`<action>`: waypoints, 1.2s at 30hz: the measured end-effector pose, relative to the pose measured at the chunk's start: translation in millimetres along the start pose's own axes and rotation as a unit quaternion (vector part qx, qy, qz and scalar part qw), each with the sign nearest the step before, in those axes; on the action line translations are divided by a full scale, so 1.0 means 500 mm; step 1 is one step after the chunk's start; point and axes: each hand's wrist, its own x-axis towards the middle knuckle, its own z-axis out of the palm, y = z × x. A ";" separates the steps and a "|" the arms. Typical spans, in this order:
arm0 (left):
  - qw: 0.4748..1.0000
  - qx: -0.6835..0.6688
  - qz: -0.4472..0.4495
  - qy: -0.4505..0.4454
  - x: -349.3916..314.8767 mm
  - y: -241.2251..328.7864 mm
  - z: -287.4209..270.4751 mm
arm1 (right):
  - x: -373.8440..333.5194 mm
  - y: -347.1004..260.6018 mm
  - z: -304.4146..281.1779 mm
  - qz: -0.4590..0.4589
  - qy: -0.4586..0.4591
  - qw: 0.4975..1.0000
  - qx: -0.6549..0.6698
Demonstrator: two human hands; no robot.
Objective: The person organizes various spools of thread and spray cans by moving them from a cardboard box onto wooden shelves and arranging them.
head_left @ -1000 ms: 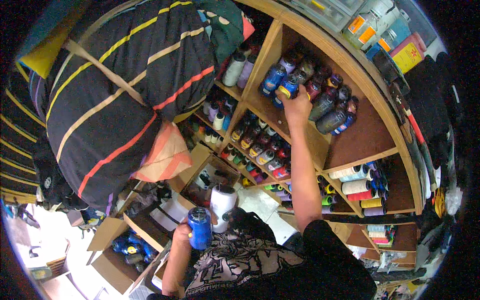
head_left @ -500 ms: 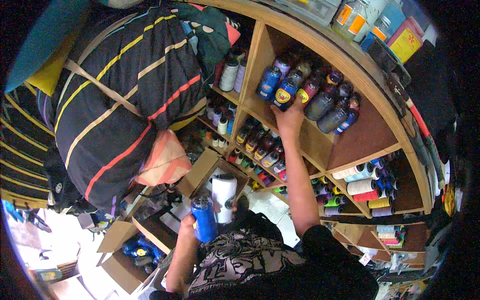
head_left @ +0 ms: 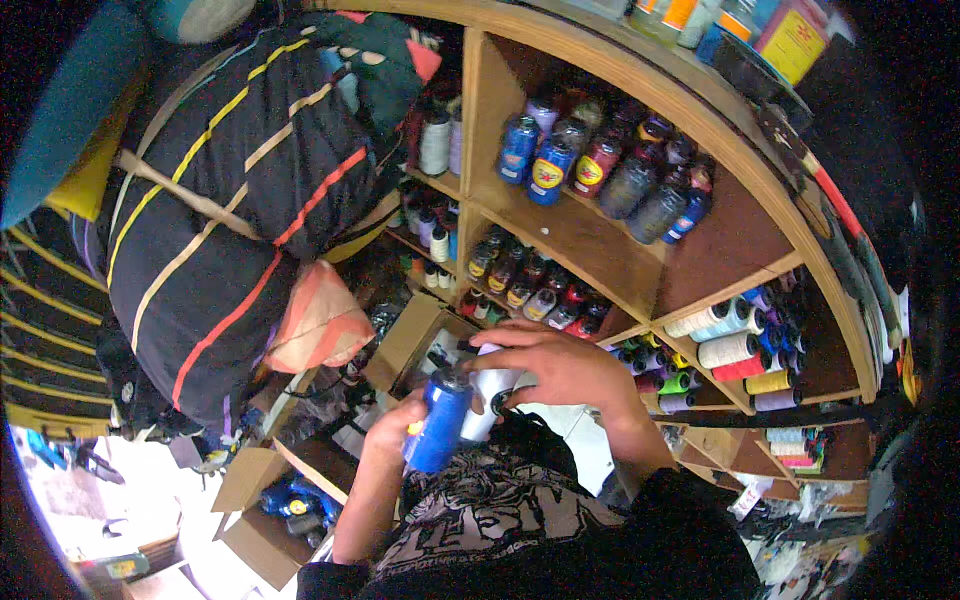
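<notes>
Blue wrapped spool (head_left: 437, 425) tilted, clasped by left hand (head_left: 393, 428), thumb and curled fingers round it, above black shirt (head_left: 500, 505). Right hand (head_left: 560, 370) arched over white spool (head_left: 495, 384), fingers spread; cannot tell if gripping. Done, seemingly: wrapped spools (head_left: 549, 175) standing in far upper cubby (head_left: 600, 235). Unshelved: held blue one, white one, blue items (head_left: 290, 500) in near-left carton (head_left: 247, 478). Hidden: left fingertips, white spool's middle, carton's depths. Back rows dim.

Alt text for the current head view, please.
A person's left hand grips a dark-blue cylindrical thread spool while their right hand is at a white cylindrical spool beside it. Beyond are brown wooden shelves of multicoloured thread spools; a large black striped cloth bundle fills the left.
</notes>
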 end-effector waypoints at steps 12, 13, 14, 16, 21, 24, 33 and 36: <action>0.954 -0.194 0.011 -0.229 0.082 0.014 0.026 | -0.095 0.081 0.025 0.233 0.305 0.922 0.048; 0.964 -0.149 0.036 -0.217 0.084 0.008 0.023 | -0.092 0.083 0.006 0.334 0.322 0.884 0.057; 0.973 -0.104 0.062 -0.198 0.083 0.001 0.018 | -0.083 0.095 -0.011 0.430 0.334 0.836 0.071; 0.977 -0.084 0.056 -0.187 0.079 -0.008 0.025 | -0.047 0.123 -0.040 0.407 0.444 0.798 0.032; 0.993 -0.063 -0.001 -0.104 0.050 -0.021 0.025 | -0.009 0.269 -0.059 0.359 0.544 0.757 -0.045; 0.995 -0.045 0.000 -0.092 0.043 -0.028 0.017 | 0.009 0.270 -0.070 0.378 0.530 0.746 -0.141; 0.994 -0.036 0.077 -0.073 0.029 -0.040 -0.003 | 0.027 0.319 -0.044 0.337 0.577 0.726 -0.165; 0.995 0.007 0.076 -0.069 0.030 -0.046 0.000 | 0.029 0.299 -0.045 0.358 0.565 0.734 -0.115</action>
